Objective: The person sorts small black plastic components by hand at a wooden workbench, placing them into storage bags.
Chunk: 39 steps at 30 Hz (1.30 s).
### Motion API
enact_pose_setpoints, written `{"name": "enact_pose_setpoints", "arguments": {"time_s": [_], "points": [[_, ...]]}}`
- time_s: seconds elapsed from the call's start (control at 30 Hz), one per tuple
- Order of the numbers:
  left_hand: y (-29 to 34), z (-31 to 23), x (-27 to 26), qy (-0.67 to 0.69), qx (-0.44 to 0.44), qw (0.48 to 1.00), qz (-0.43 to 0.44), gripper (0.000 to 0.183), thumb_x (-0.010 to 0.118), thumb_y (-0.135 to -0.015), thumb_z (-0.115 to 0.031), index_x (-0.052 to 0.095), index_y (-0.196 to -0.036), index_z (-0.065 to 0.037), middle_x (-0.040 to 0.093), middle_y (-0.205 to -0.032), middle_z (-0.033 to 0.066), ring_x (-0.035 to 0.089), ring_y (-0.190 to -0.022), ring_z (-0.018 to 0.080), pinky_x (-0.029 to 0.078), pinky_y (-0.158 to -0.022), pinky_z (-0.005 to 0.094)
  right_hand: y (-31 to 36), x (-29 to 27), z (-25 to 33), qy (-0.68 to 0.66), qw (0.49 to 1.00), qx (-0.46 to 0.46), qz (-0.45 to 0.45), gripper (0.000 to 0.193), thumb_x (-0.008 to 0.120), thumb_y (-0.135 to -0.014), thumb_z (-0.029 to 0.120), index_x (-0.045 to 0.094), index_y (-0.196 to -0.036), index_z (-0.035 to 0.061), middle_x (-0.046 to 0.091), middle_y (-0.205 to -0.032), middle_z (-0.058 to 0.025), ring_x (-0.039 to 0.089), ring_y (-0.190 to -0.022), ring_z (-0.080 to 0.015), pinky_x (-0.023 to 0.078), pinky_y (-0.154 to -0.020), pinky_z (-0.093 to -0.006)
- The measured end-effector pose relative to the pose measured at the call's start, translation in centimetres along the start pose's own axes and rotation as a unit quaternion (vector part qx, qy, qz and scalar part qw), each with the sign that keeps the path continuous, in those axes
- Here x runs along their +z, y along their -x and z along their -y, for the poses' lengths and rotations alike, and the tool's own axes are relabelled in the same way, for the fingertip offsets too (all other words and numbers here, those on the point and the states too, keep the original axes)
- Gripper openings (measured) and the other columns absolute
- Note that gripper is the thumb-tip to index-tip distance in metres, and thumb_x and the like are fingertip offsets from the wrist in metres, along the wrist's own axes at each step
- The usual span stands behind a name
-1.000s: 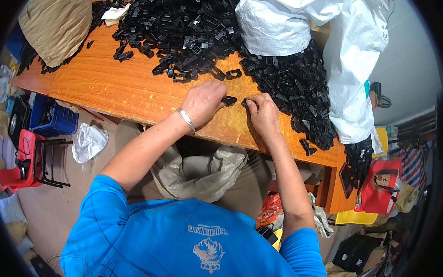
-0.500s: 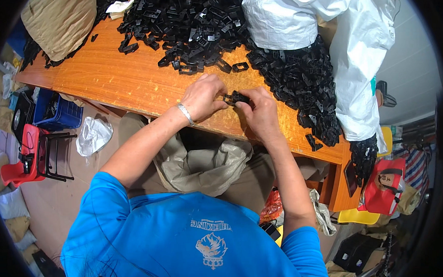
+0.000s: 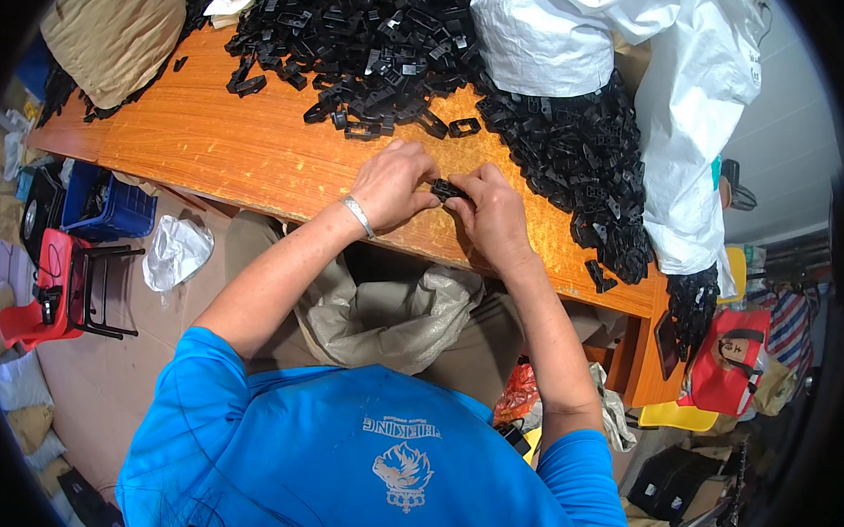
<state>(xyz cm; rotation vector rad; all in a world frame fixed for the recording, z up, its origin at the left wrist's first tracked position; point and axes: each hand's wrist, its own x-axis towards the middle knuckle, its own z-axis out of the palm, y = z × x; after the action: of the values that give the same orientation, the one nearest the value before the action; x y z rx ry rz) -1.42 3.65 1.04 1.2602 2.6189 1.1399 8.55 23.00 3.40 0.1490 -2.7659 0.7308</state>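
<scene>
Between my two hands, just over the front part of the wooden table [image 3: 251, 149], is a small black plastic part [image 3: 445, 189]. My left hand [image 3: 396, 183], with a silver bracelet at the wrist, pinches its left end between thumb and fingers. At its other end, the fingers and thumb of my right hand [image 3: 493, 208] are closed on it. My fingers cover much of the part. Beyond my hands lies a large heap of black plastic frames [image 3: 368, 61], with one loose frame [image 3: 464, 127] near my fingertips. A second black heap [image 3: 576, 156] spreads to the right.
White woven sacks [image 3: 545, 45] stand at the back right, and a brown sack [image 3: 117, 46] at the far left. An open woven sack [image 3: 387, 325] sits in my lap under the table edge. A red chair [image 3: 56, 290] and a blue crate [image 3: 113, 209] are on the left.
My hands have come closer together. Half a second ago a frame-shaped piece at my left fingers and a darker piece at my right showed separately; now they look like one compact part.
</scene>
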Motion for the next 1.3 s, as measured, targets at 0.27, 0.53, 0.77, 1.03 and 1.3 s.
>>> {"name": "enact_pose_setpoints", "arguments": {"time_s": [0.27, 0.53, 0.77, 1.03, 1.3], "points": [[-0.5, -0.5, 0.2, 0.003, -0.056, 0.998, 0.032, 0.027, 0.079, -0.094, -0.035, 0.076, -0.1, -0.009, 0.072, -0.106, 0.0123, 0.063, -0.112, 0.0363, 0.051, -0.099, 0.047, 1.8, 1.9, -0.5, 0.023, 0.997, -0.041, -0.06, 0.038, 0.086, -0.085, 0.011, 0.078, -0.122, 0.0087, 0.066, -0.102, -0.0131, 0.068, -0.097, -0.0353, 0.056, -0.083, -0.0463], [-1.0, 1.8, -0.5, 0.044, 0.019, 0.998, 0.042, 0.02, 0.081, -0.092, -0.022, 0.076, -0.106, -0.009, 0.069, -0.103, 0.013, 0.063, -0.105, 0.0355, 0.052, -0.094, 0.0456, 6.2, 2.6, 3.0, -0.003, 0.996, -0.048, -0.072, 0.038, 0.084, -0.082, 0.01, 0.074, -0.118, 0.0051, 0.065, -0.099, -0.0141, 0.065, -0.095, -0.0371, 0.054, -0.083, -0.0478], [-6.0, 2.5, -0.2, -0.316, 0.07, 0.939, -0.121, 0.011, 0.073, -0.088, -0.015, 0.076, -0.098, -0.01, 0.064, -0.111, 0.0086, 0.061, -0.112, 0.0287, 0.052, -0.087, 0.0435, 10.4, 4.8, 5.3, -0.058, 0.995, -0.078, 0.0, 0.037, 0.085, -0.087, 0.018, 0.075, -0.121, 0.0086, 0.07, -0.104, -0.0135, 0.072, -0.093, -0.0352, 0.061, -0.078, -0.0441], [-3.4, -0.1, 1.7, -0.248, 0.109, 0.962, -0.03, 0.013, 0.079, -0.087, -0.018, 0.071, -0.094, -0.011, 0.064, -0.105, 0.0055, 0.059, -0.109, 0.0282, 0.046, -0.087, 0.0426, 3.9, -5.4, -6.6, 0.18, 0.964, 0.095, -0.17, 0.025, 0.079, -0.092, 0.008, 0.077, -0.117, 0.0072, 0.067, -0.11, -0.0156, 0.073, -0.095, -0.037, 0.062, -0.08, -0.0465], [1.3, -3.3, 1.7, -0.085, 0.112, 0.989, -0.042, 0.028, 0.086, -0.082, -0.013, 0.065, -0.101, -0.008, 0.064, -0.101, 0.0089, 0.063, -0.103, 0.0333, 0.05, -0.087, 0.0457, 1.5, -6.4, -9.0, 0.207, 0.97, 0.106, -0.077, 0.031, 0.079, -0.092, 0.005, 0.075, -0.122, 0.0039, 0.065, -0.118, -0.0166, 0.073, -0.102, -0.0394, 0.061, -0.087, -0.0479]]}}
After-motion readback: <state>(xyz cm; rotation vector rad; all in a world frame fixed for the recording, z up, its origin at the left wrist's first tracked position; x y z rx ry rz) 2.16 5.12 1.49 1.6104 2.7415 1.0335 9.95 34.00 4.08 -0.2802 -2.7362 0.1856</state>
